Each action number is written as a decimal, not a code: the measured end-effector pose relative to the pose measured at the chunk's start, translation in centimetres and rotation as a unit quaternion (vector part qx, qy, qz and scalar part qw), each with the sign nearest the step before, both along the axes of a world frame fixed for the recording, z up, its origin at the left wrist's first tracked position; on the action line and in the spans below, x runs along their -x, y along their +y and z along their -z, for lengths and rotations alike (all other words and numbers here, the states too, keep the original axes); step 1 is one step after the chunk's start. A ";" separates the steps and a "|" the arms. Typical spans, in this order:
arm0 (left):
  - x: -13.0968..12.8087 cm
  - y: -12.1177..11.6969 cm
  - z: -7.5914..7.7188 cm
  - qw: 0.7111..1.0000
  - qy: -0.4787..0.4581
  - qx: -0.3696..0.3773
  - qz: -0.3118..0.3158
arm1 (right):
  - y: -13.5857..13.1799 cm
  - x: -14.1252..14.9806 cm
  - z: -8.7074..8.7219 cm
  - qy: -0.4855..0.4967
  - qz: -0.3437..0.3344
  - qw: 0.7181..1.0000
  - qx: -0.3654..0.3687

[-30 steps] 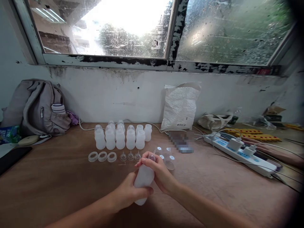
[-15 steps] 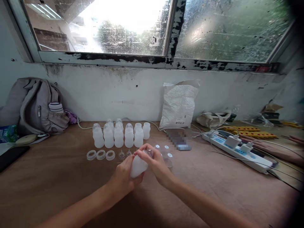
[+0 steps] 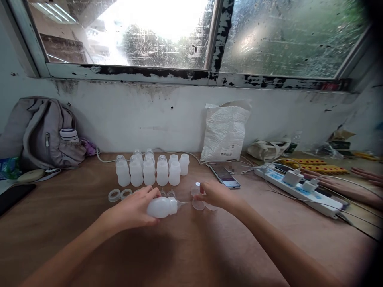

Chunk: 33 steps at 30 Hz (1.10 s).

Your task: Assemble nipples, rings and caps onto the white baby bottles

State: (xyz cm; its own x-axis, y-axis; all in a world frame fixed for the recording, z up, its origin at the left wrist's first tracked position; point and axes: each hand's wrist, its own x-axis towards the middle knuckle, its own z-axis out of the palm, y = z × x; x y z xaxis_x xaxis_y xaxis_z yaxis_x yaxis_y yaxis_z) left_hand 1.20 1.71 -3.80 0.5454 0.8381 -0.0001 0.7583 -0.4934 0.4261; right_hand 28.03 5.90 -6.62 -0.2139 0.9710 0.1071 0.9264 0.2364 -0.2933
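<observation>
My left hand [image 3: 133, 207] is wrapped round a white plastic bottle [image 3: 163, 207], which points to the right with a clear teat on its neck. My right hand [image 3: 216, 195] rests on a group of clear caps [image 3: 198, 204] to the right of the bottle, fingers curled on one cap. Behind stands a cluster of several white bottles [image 3: 149, 170]. White rings [image 3: 114, 195] and clear teats [image 3: 171, 193] lie in a row in front of them.
A grey backpack [image 3: 42, 133] sits at the back left and a white bag [image 3: 225, 132] leans on the wall. A phone [image 3: 224, 175] lies by the caps. A power strip [image 3: 299, 186] with cables runs along the right. Another person's fingers [image 3: 366, 174] show at far right.
My hands have parted. The left hand has lowered the bottle and tipped it sideways to the right, and the right hand has left its top and moved right onto the clear caps.
</observation>
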 end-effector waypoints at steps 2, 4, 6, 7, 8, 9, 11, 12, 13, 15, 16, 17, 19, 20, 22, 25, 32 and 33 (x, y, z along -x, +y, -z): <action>0.4 0.2 -0.3 1.000 -0.004 -0.011 0.002 | -0.1 0.0 0.6 0.106 -0.040 0.993 -0.017; 1.1 0.5 -0.9 1.000 -0.009 -0.011 0.010 | -0.4 0.2 0.6 0.181 -0.090 0.979 0.000; 1.8 0.8 -1.9 1.000 -0.016 0.000 0.014 | -0.7 0.6 -0.1 0.214 -0.134 0.967 0.031; 2.2 0.9 -2.5 1.000 -0.024 0.008 0.009 | -0.9 0.9 -0.6 0.233 -0.147 0.960 0.042; 2.6 1.0 -3.1 0.999 -0.033 0.023 0.001 | -1.0 1.1 -1.1 0.261 -0.155 0.952 0.047; 3.0 1.1 -3.6 0.998 -0.042 0.038 -0.011 | -1.2 1.4 -1.6 0.298 -0.159 0.940 0.048; 3.5 1.1 -4.3 0.997 -0.053 0.055 -0.027 | -1.3 1.9 -2.3 0.394 -0.161 0.904 0.049; 3.7 1.1 -4.5 0.997 -0.054 0.051 -0.029 | -1.4 2.2 -2.5 0.441 -0.163 0.881 0.050; 3.8 1.1 -4.6 0.997 -0.053 0.040 -0.028 | -1.5 2.4 -2.7 0.482 -0.166 0.859 0.053; 3.8 1.0 -4.5 0.999 -0.046 0.017 -0.021 | -1.7 2.8 -2.9 0.541 -0.170 0.821 0.069; 3.6 1.0 -4.4 0.999 -0.044 0.012 -0.016 | -1.8 3.0 -3.0 0.560 -0.169 0.807 0.078; 3.5 0.9 -4.3 0.999 -0.043 0.012 -0.011 | -1.9 3.2 -3.0 0.575 -0.166 0.797 0.085; 3.2 0.8 -4.1 0.999 -0.044 0.017 -0.005 | -2.2 3.5 -3.0 0.591 -0.158 0.785 0.093; 3.0 0.8 -4.1 0.999 -0.045 0.019 -0.003 | -2.3 3.6 -2.9 0.594 -0.153 0.784 0.094; 2.9 0.6 -4.0 0.999 -0.045 0.018 -0.007 | -2.5 3.8 -2.9 0.593 -0.147 0.786 0.092; 2.7 0.6 -4.0 0.999 -0.040 0.001 -0.016 | -2.6 3.9 -2.8 0.592 -0.149 0.787 0.085; 2.1 0.5 -3.1 0.997 -0.048 -0.059 0.003 | -3.3 4.5 -2.7 0.571 -0.135 0.804 0.102; 2.0 0.5 -3.0 0.997 -0.046 -0.064 0.004 | -3.4 4.6 -2.7 0.573 -0.135 0.802 0.104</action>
State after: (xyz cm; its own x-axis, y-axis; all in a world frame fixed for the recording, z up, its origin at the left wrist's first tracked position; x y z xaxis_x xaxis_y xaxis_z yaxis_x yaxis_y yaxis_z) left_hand -0.81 2.17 -0.76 0.5454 0.8234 0.1567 0.7148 -0.5545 0.4262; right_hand 23.43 2.48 -3.91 -0.2963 0.9279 0.2262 -0.0558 0.2196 -0.9740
